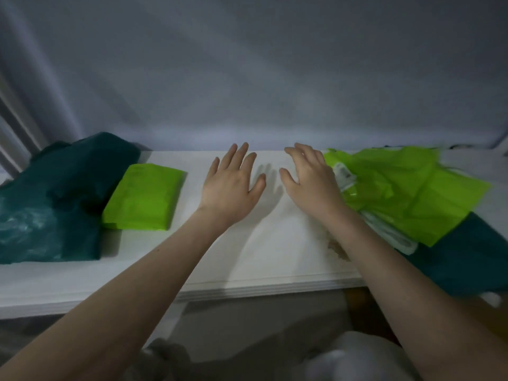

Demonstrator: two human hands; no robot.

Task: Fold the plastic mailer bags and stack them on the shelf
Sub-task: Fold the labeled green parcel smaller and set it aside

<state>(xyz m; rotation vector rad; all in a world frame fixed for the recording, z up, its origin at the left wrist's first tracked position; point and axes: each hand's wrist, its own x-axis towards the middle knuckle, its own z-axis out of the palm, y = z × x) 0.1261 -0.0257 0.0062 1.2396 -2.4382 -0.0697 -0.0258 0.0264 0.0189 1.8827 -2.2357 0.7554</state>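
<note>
A folded lime-green mailer bag (143, 198) lies flat on the white shelf (275, 259), left of centre. A loose pile of unfolded lime-green mailer bags (406, 188) sits at the right, with a white label showing at its left edge. My left hand (233, 182) hovers open over the bare middle of the shelf, fingers spread, holding nothing. My right hand (310, 180) is open too, its fingers apart, right beside the left edge of the unfolded pile. Whether it touches the pile I cannot tell.
A crumpled dark-teal plastic bag (55, 204) fills the shelf's left end, next to the folded bag. Another dark-teal bag (472, 257) lies under the green pile at the right and hangs over the front edge. A grey wall rises behind the shelf.
</note>
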